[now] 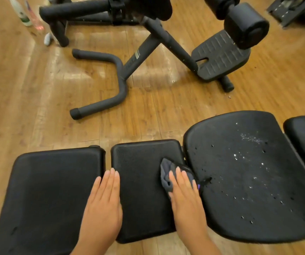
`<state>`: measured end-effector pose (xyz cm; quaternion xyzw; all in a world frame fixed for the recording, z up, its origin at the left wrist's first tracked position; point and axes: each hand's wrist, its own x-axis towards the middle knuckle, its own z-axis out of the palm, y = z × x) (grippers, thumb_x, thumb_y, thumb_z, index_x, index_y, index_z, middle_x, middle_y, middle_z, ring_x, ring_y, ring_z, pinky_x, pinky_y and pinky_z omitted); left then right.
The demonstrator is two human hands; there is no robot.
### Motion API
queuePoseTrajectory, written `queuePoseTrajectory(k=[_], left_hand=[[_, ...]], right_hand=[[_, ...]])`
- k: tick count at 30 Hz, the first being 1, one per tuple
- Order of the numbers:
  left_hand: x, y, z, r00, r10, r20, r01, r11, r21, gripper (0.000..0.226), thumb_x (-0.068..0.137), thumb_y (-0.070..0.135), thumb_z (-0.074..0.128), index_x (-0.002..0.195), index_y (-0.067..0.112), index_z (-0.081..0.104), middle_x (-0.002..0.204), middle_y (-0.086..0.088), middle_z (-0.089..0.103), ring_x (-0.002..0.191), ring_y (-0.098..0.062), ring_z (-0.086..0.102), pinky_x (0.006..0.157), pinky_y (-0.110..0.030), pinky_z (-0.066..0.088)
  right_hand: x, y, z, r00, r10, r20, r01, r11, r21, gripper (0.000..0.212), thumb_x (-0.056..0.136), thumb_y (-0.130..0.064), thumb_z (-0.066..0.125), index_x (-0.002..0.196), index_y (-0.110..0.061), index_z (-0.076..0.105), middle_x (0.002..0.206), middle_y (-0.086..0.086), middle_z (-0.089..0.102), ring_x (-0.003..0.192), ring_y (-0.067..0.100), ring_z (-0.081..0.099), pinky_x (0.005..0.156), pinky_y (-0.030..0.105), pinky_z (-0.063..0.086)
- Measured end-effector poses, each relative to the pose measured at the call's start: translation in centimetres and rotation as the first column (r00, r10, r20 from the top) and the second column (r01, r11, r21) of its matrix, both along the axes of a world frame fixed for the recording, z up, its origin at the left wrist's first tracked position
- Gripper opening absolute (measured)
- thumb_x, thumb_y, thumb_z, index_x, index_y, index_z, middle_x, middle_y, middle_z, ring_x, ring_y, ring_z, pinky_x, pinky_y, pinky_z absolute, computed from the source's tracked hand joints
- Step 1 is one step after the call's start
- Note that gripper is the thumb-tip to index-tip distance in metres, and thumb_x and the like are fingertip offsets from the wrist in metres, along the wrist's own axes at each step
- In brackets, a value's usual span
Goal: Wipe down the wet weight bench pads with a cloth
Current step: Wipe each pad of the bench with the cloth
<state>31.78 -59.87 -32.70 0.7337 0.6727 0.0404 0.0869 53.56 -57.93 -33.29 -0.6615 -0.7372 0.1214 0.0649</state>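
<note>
Seen from the head camera, a person leans over a black padded weight bench on a glossy wood-plank floor [37,89], both hands down on its sections. The right hand [185,197] lies flat, fingers straight and pressed together, pinning a crumpled dark grey cloth [168,171] against the right edge of the small square middle pad [140,181], where it meets the large rounded black seat pad [249,172]; the cloth bunches out ahead of the fingertips, apparently so the palm can push it across the surface. The left hand [104,205] rests flat with fingers together over the gap between the middle pad and the wide black left pad [50,196], seemingly bracing the body or steadying the bench. White droplets speckle the rounded seat pad, which looks still unwiped, while the left and middle pads appear mostly dry. Beyond the bench stand another black exercise frame with a ribbed footplate [219,56] and two plastic bottles [22,12] near the top-left corner.
</note>
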Motion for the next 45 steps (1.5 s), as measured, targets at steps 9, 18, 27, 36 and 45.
queuePoseTrajectory(k=[9,18,27,36,45], left_hand=[[-0.1,0.4,0.1,1.0,0.005,0.007,-0.005,1.0,-0.016,0.057,0.081,0.016,0.031,0.135,-0.003,0.041,0.139,-0.02,0.047,0.13,-0.03,0.042,0.111,-0.039,0.015],[-0.4,0.4,0.0,1.0,-0.016,0.012,0.016,1.0,-0.002,0.053,0.082,0.019,0.036,0.128,-0.004,0.051,0.134,-0.02,0.052,0.129,-0.031,0.044,0.106,-0.043,0.026],[-0.5,0.5,0.5,1.0,0.005,-0.012,-0.005,1.0,-0.024,0.058,0.083,0.018,0.032,0.136,-0.003,0.041,0.141,-0.018,0.046,0.134,-0.027,0.039,0.111,-0.04,0.017],[-0.3,0.4,0.4,1.0,0.022,-0.021,-0.023,1.0,-0.019,0.058,0.086,0.017,0.031,0.139,-0.003,0.036,0.144,-0.018,0.041,0.137,-0.028,0.033,0.112,-0.04,0.016],[-0.4,0.3,0.3,0.999,0.014,-0.037,-0.015,1.0,-0.021,0.058,0.085,0.017,0.031,0.139,-0.004,0.036,0.143,-0.02,0.042,0.136,-0.028,0.035,0.114,-0.039,0.013]], right_hand=[[-7.9,13.1,2.0,0.967,0.253,0.037,-0.25,0.965,-0.075,0.046,0.102,-0.025,0.029,0.147,-0.023,0.026,0.155,0.0,0.023,0.145,0.022,0.006,0.117,0.043,0.002],[-13.5,8.2,1.5,0.865,0.501,-0.019,-0.502,0.864,-0.036,0.054,0.091,-0.027,0.02,0.135,-0.016,0.049,0.148,0.003,0.038,0.14,0.022,0.025,0.112,0.046,0.012],[-6.0,10.8,1.4,0.981,0.183,-0.066,-0.184,0.983,-0.015,0.052,0.099,-0.018,0.038,0.148,-0.019,0.021,0.158,0.001,0.012,0.144,0.014,0.002,0.114,0.031,-0.007],[2.2,-2.4,-0.9,0.98,0.2,-0.009,-0.2,0.978,-0.053,0.07,0.084,-0.022,0.03,0.15,-0.025,0.007,0.157,-0.007,0.001,0.145,0.014,0.003,0.113,0.033,0.006],[0.6,-1.0,-0.2,0.972,0.233,0.042,-0.232,0.972,-0.031,0.049,0.1,-0.037,0.011,0.146,-0.027,0.025,0.156,-0.006,0.017,0.143,0.014,0.017,0.114,0.036,0.011]])
